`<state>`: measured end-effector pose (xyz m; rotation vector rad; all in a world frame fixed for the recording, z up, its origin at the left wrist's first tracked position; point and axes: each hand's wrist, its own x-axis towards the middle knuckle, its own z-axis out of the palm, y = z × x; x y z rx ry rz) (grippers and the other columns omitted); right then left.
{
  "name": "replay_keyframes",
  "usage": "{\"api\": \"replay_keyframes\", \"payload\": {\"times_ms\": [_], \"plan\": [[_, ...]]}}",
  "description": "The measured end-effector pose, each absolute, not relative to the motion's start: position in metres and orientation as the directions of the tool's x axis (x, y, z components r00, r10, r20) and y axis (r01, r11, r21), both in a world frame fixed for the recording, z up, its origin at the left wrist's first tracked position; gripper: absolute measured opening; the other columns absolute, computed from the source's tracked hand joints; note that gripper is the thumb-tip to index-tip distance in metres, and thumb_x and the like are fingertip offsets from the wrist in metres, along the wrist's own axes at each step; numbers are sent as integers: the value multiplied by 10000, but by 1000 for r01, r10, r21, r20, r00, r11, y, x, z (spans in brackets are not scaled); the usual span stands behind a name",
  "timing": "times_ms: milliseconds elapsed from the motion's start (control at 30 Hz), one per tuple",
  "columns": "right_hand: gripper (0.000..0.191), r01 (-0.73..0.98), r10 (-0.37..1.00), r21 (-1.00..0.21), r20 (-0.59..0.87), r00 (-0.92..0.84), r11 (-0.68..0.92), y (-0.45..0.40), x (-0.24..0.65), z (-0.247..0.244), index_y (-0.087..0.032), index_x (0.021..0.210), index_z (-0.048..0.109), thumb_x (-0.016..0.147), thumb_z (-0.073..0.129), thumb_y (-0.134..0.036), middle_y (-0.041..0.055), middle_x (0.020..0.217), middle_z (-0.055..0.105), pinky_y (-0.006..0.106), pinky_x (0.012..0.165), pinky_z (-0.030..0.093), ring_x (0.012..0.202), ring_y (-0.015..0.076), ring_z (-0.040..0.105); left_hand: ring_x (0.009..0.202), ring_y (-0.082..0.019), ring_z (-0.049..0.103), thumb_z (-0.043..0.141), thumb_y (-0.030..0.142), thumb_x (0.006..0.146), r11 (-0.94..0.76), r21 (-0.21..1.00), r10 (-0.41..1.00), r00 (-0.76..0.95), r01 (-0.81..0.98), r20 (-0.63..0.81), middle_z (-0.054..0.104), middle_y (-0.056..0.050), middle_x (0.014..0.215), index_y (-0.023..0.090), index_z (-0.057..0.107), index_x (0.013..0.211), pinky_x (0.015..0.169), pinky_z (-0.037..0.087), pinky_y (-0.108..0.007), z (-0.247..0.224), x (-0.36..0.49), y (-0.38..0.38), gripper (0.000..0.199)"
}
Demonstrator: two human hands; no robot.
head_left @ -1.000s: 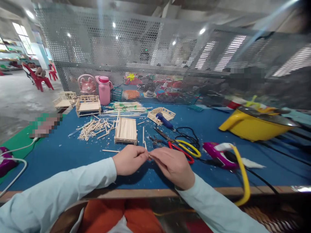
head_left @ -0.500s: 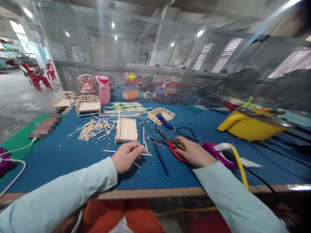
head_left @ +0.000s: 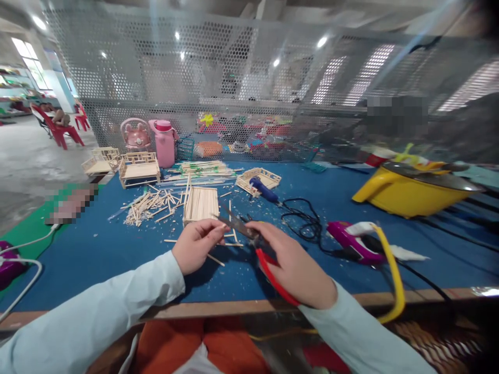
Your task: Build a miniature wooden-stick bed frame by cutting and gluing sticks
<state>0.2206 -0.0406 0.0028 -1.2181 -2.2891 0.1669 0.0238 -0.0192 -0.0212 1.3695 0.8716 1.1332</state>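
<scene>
evidently the work is part-way along. the left hand is closed in a pinch on a tiny pale piece, mostly covered by the fingertips, so its shape cannot be told. the right hand grips the scissors by their red handle, the blades parted and angled toward the left fingertips; whether they touch anything is unclear.

just beyond the left hand stands a slatted stick piece: its bed of sticks is laid and one side rises higher, but it seems to lack the full railings seen on the two railed pieces farther ahead and to the left, which look finished or nearly so. a shallow stick frame lies ahead of the right hand, with a blue glue gun against it. railings probably remain to be built; cut sticks lie heaped ahead and left of the left hand, on the blue worktop.

no brand or label can be read. green marks on the stick bundles beyond the slatted piece are too blurred to make out.
</scene>
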Motion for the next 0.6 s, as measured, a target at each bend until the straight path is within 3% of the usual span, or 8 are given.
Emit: {"api": "replay_keyframes", "payload": {"times_ms": [167,333,600], "plan": [[475,684,753,-330,404,-520,650,-40,208,-5,-161,1181,489,709,449,-129,127,1173,572,412,946,420,1109,241,514,491,-75,428,607,462,713,-165,982,927,325,-94,187,538,20,528,118,623,720,521,351,-213,-21,22,-22,344],[538,660,721,-313,436,-539,683,-39,210,-6,-179,1216,459,683,453,-106,125,1159,565,441,928,421,1086,257,510,530,-101,490,642,411,685,-181,980,943,268,-88,198,550,11,534,122,622,709,572,404,-234,-15,24,-26,291],[547,635,709,-333,452,-541,697,-41,208,-9,-184,1248,438,705,460,-122,125,1160,553,450,926,418,1088,259,498,541,-113,508,622,465,700,-242,965,925,277,-97,260,563,-11,556,125,617,731,554,411,-233,-22,23,-25,342]]}}
